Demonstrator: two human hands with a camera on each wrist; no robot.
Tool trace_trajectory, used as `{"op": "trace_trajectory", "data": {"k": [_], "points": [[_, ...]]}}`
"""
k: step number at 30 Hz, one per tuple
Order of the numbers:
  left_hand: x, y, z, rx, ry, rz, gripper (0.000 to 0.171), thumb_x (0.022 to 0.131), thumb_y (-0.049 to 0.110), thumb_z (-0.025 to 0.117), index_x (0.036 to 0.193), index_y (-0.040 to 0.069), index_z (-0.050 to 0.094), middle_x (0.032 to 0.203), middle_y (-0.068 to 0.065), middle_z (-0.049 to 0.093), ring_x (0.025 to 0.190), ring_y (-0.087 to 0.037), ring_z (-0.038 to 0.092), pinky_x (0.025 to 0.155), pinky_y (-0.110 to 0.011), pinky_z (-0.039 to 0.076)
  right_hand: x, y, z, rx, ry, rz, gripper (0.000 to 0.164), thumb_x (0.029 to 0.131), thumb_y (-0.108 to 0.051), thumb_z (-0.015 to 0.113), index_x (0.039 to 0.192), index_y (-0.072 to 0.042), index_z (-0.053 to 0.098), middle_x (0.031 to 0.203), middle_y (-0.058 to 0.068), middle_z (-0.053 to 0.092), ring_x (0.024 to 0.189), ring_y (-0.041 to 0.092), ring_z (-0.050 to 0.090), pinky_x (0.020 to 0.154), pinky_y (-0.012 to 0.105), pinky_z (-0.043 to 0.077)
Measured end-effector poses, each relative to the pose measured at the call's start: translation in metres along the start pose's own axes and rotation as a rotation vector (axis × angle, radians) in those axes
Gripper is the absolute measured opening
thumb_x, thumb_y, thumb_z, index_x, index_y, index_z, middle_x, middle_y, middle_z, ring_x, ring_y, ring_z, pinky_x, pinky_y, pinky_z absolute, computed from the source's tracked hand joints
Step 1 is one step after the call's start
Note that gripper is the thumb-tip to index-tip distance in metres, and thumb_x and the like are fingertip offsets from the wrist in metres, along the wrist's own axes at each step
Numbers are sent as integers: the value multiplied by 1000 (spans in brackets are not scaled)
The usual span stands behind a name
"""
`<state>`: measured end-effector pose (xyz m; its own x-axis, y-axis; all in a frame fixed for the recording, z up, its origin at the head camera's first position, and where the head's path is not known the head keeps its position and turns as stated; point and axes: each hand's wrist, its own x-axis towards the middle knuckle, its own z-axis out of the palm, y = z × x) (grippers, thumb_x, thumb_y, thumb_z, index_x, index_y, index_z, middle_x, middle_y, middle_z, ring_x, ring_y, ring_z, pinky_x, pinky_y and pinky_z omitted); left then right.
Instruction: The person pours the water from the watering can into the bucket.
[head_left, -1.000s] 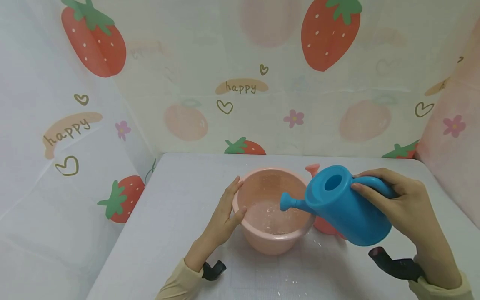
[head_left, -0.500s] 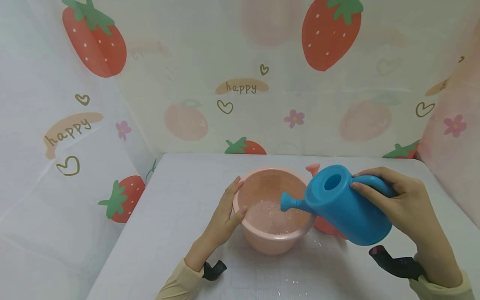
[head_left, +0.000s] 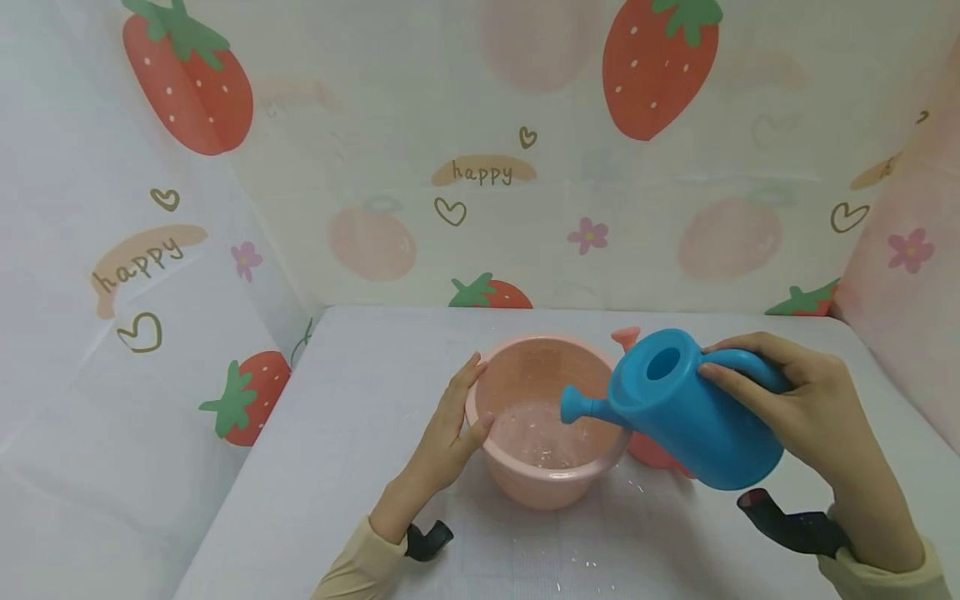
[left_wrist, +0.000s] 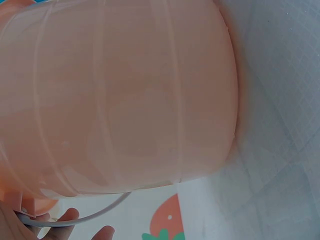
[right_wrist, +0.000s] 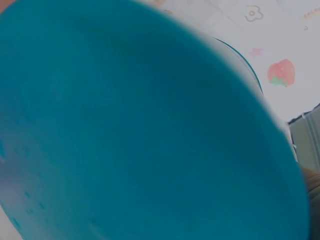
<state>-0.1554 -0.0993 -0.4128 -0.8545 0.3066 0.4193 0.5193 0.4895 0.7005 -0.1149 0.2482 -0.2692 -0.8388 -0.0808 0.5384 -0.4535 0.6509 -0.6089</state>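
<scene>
My right hand (head_left: 813, 408) grips the handle of a blue watering can (head_left: 697, 425), held tilted to the left. Its spout (head_left: 581, 406) hangs over the opening of a pink bucket (head_left: 536, 490). The bucket stands upright with water in the bottom. On the bucket's left side, my left hand (head_left: 442, 442) holds the rim, thumb over the edge. In the left wrist view the bucket wall (left_wrist: 125, 100) fills much of the frame, with a thin grey handle (left_wrist: 95, 216) by the fingertips. Only the can's blue base (right_wrist: 150, 125) dominates the right wrist view.
A red-pink object (head_left: 654, 452) with a spout-like top (head_left: 625, 337) stands behind the blue can, mostly hidden. Water drops dot the white table (head_left: 337, 483). A strawberry-print sheet (head_left: 300, 150) hangs along the back and sides.
Hardly anything moves. The blue can stays tilted over the bucket, and specks on the water in the bucket shift slightly.
</scene>
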Motion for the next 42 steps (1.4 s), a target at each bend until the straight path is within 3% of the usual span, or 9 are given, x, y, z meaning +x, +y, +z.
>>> {"op": "trace_trajectory", "data": {"k": [6,12,20,27,33,42], "points": [[1,-1,1,4,2,-5,62,93,43,43,147,22,22,155,2,17,141,-18,18,107,-55,25,2,3,0,3,-4,-2,26,75,-6,76,98,-17,70,88,-24,62,82,-8,56,78,2,37],[2,1,1,1,-6,-12,62,93,41,46,147,21,23,154,-2,18,141,-21,19,106,-56,26,3,4,1,7,-7,-12,26,75,-6,76,97,-17,70,87,-23,63,82,-8,56,78,2,37],[3,4,-4,-8,-52,-90,64,91,41,52,147,25,24,155,7,15,141,-15,16,108,-50,27,6,7,1,3,-14,-2,26,75,-8,76,97,-19,70,87,-22,63,81,-8,56,77,2,37],[5,7,-6,-7,-52,-142,65,89,38,58,145,32,27,152,18,15,139,-12,23,102,-44,38,8,8,1,5,-18,-1,25,75,-9,76,97,-19,70,86,-21,64,81,-7,56,77,2,37],[7,9,-5,9,-52,-163,64,88,37,60,144,31,31,153,15,16,139,-13,23,102,-51,35,10,10,1,11,-23,-9,26,75,-8,76,97,-20,70,86,-20,64,81,-6,57,77,2,38],[8,9,-5,37,-51,-155,62,88,49,54,143,32,32,154,11,18,139,-13,22,103,-56,31,14,14,0,12,-33,-38,27,74,-7,76,97,-19,70,86,-20,64,81,-7,56,77,2,38]]}}
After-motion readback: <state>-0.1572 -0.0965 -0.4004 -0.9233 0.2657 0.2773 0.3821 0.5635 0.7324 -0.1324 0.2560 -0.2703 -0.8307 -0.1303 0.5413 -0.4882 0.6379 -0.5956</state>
